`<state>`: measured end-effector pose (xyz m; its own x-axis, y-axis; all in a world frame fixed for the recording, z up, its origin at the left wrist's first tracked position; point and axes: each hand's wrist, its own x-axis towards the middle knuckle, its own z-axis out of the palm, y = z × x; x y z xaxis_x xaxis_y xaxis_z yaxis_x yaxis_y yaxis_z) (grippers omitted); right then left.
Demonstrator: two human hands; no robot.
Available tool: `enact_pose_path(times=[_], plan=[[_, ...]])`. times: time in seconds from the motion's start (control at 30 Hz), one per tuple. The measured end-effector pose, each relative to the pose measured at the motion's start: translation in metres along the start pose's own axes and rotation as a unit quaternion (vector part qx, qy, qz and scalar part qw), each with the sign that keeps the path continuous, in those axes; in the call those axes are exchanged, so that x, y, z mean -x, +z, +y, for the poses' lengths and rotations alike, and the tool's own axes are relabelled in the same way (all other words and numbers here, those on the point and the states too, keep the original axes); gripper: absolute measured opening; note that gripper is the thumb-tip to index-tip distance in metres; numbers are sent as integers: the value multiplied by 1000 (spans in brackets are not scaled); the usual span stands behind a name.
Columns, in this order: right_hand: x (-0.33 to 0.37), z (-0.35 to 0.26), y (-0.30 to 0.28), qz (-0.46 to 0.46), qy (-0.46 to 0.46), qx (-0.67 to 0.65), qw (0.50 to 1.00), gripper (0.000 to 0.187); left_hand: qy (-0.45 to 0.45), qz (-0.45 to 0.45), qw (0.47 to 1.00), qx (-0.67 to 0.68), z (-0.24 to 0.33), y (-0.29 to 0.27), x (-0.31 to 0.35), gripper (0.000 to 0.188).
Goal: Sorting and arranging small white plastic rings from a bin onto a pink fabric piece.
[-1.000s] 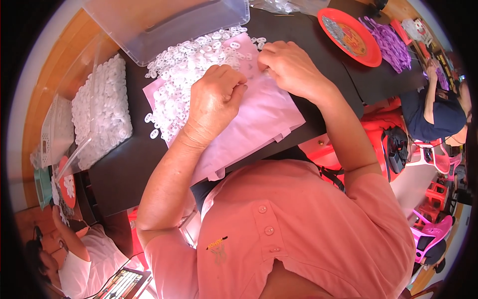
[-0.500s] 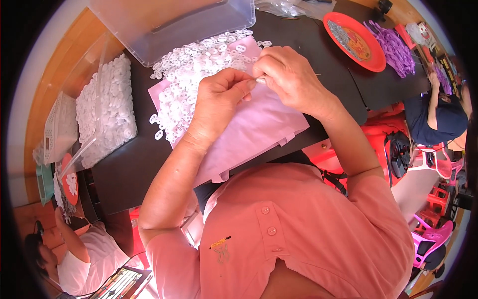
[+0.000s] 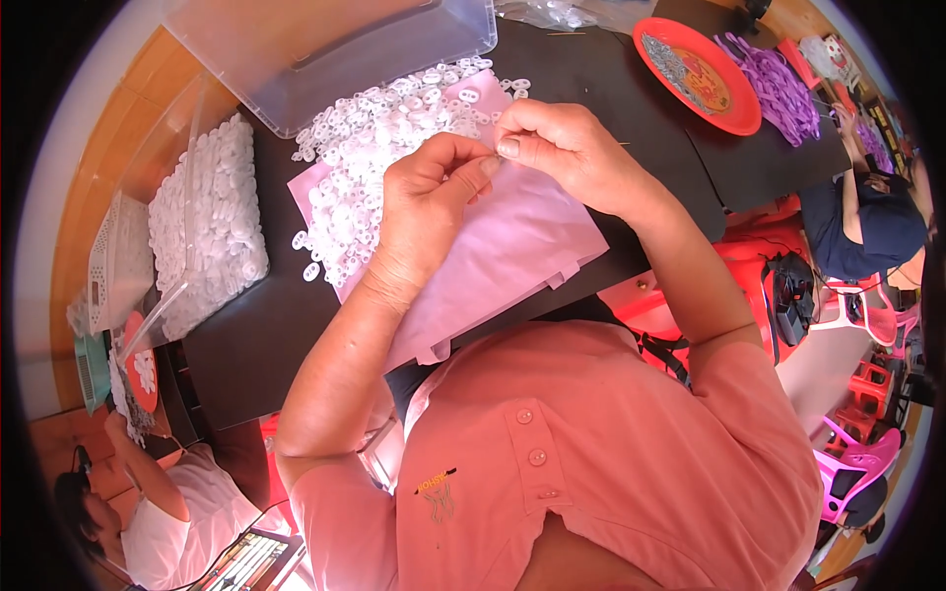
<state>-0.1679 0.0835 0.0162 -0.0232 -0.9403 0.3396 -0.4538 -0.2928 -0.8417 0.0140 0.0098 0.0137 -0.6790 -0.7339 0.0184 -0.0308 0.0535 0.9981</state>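
Note:
Both hands meet fingertip to fingertip above a pink cloth bag [image 3: 493, 251] spread on the dark table. My left hand [image 3: 429, 197] is closed in a pinch of thumb and forefinger. Opposite it, my right hand [image 3: 567, 153] pinches too, its fingertips nearly touching the left ones. Whatever they hold is too small and hidden to name. Beside and beyond my left hand lies a heap of small white oval pieces with two holes [image 3: 350, 177], partly on the bag. A few loose pieces lie near my right hand.
An empty clear plastic bin [image 3: 355, 74] lies at the back. A second clear bin [image 3: 212, 217] at left is full of white pieces. On the right stand a red plate [image 3: 744, 118] with small grey parts and a purple pile [image 3: 774, 89]. Co-workers sit at both sides.
The fingertips of my two hands have shifted slightly, and my right hand's fingers have tilted and lowered a little. The whole view has moved slightly; the heap looks unchanged.

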Motion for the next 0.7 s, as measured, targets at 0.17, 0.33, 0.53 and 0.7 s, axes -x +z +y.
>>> enact_pose_path(times=[0.17,0.33,0.53,0.7], plan=[[1,3,-2,-27,46,-66,996,12,12,16,1000,8,1,3,1,8],[0,-2,0,-12,9,-41,999,9,7,16,999,44,0,1,1,9],[2,-1,-1,-7,3,-36,999,9,47,46,998,-12,1,4,3,8],[2,-5,-1,-8,8,-37,999,9,63,60,996,-10,1,3,4,9]])
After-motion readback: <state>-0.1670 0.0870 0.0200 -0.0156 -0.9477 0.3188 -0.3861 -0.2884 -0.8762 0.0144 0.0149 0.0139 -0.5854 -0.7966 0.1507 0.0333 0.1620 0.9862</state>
